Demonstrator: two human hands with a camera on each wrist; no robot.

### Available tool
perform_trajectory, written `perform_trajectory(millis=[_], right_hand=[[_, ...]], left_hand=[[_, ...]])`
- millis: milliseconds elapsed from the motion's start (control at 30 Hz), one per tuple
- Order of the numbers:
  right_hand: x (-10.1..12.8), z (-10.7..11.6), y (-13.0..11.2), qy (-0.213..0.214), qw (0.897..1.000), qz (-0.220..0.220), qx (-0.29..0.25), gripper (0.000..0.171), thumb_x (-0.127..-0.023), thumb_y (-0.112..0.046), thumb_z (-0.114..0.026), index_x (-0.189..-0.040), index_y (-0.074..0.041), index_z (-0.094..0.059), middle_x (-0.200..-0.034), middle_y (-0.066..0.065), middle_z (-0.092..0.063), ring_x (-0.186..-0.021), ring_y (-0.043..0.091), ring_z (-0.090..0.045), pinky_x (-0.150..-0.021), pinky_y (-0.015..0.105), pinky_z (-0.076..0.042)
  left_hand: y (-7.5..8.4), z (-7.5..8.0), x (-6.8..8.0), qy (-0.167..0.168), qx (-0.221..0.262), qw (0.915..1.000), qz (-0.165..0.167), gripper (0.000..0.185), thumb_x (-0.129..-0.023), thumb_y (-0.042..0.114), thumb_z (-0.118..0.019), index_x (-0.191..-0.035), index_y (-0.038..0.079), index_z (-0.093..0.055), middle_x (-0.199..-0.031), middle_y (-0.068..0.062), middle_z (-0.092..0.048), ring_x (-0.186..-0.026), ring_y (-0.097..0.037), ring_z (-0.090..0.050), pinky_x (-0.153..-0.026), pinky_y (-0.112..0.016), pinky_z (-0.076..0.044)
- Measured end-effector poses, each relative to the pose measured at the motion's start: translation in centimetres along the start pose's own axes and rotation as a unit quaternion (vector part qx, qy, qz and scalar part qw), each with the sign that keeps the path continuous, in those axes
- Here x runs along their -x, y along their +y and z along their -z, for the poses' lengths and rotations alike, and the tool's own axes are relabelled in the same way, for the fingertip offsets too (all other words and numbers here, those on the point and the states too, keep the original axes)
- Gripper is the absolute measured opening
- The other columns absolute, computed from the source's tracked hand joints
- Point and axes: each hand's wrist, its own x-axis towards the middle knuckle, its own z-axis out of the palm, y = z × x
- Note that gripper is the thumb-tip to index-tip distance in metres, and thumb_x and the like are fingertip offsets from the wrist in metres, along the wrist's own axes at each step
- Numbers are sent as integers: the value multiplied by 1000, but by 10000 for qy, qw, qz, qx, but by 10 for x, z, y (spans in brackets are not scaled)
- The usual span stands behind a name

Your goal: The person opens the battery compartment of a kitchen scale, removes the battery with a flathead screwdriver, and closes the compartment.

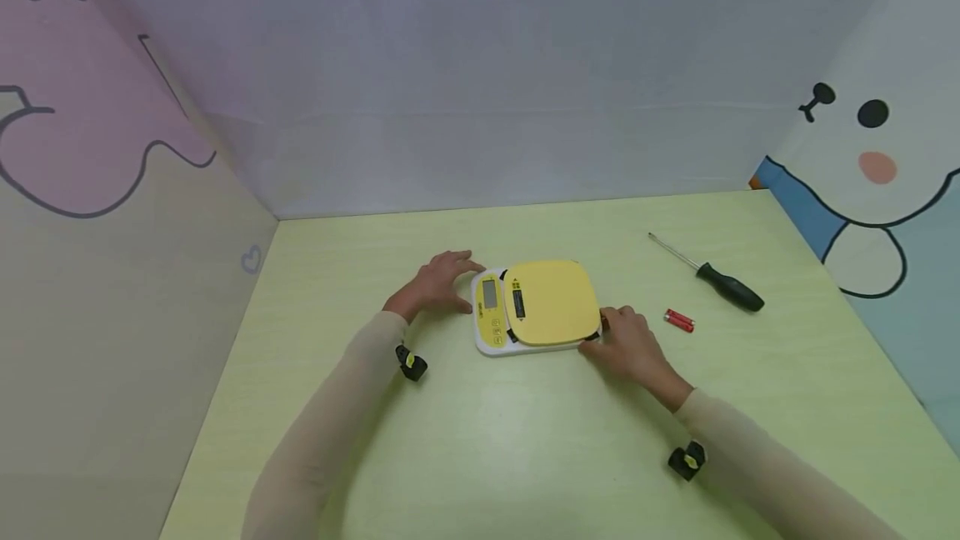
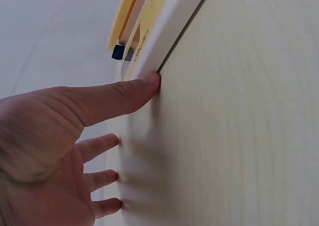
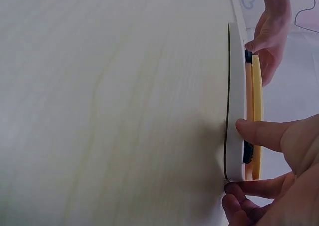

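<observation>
A yellow and white kitchen scale (image 1: 553,302) lies flat on the table, its small display and buttons at the left end. My left hand (image 1: 441,280) is at that end with fingers spread; in the left wrist view its thumb (image 2: 124,94) touches the white base's side, while three fingertips stand apart from the scale. My right hand (image 1: 626,344) grips the near right corner. In the right wrist view the thumb (image 3: 259,134) presses the white side, and the curled fingers (image 3: 244,198) meet the end of the base. Dark pieces sit between platform and base.
Right of the scale, two red batteries (image 1: 679,321) lie side by side. Beyond them rests a screwdriver (image 1: 723,284) with a black handle, its tip pointing to the far left. A pale wall (image 1: 487,107) rises at the table's back edge, with printed walls at both sides.
</observation>
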Motion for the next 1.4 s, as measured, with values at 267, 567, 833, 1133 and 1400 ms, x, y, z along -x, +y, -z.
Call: perform_trajectory(millis=[267, 567, 833, 1133, 1400], right_hand=[[-21, 15, 11, -355, 9982, 471, 135, 63, -84, -28, -75, -130, 9, -53, -109, 22, -53, -100, 36, -48, -81, 46, -42], [-43, 32, 17, -703, 9924, 1013, 53, 57, -83, -22, -78, -128, 5, -56, -113, 22, -51, -102, 36, -47, -83, 47, -42], [-64, 39, 27, -919, 9822, 1639, -13, 58, -81, -19, -80, -130, 2, -58, -110, 20, -52, -99, 32, -45, -80, 41, -38], [-85, 54, 27, -1539, 9718, 1783, 75, 58, -84, -17, -77, -135, -1, -55, -113, 20, -49, -99, 30, -45, -78, 36, -38], [-90, 63, 24, -1930, 9656, 1736, 133, 61, -87, -19, -74, -140, -1, -50, -119, 22, -47, -101, 32, -44, -82, 40, -39]], left_hand=[[-2, -15, 13, 419, -9, 9991, 57, 72, -73, 37, -85, -138, 24, -55, -160, -6, -30, -147, -34, -24, -114, -62, -23], [4, -32, 36, 1043, 181, 9941, 226, 70, -68, 41, -87, -128, 17, -60, -156, -10, -36, -145, -35, -30, -111, -61, -29], [16, -47, 51, 1290, 99, 9908, 403, 69, -65, 46, -87, -118, 13, -59, -155, -14, -36, -143, -36, -33, -110, -59, -32], [39, -68, 74, 1581, 278, 9851, 609, 64, -65, 49, -87, -103, 10, -53, -152, -17, -37, -142, -37, -33, -111, -56, -31], [57, -81, 89, 1613, 219, 9846, 642, 66, -66, 53, -84, -99, 8, -49, -153, -21, -33, -144, -39, -28, -114, -56, -26]])
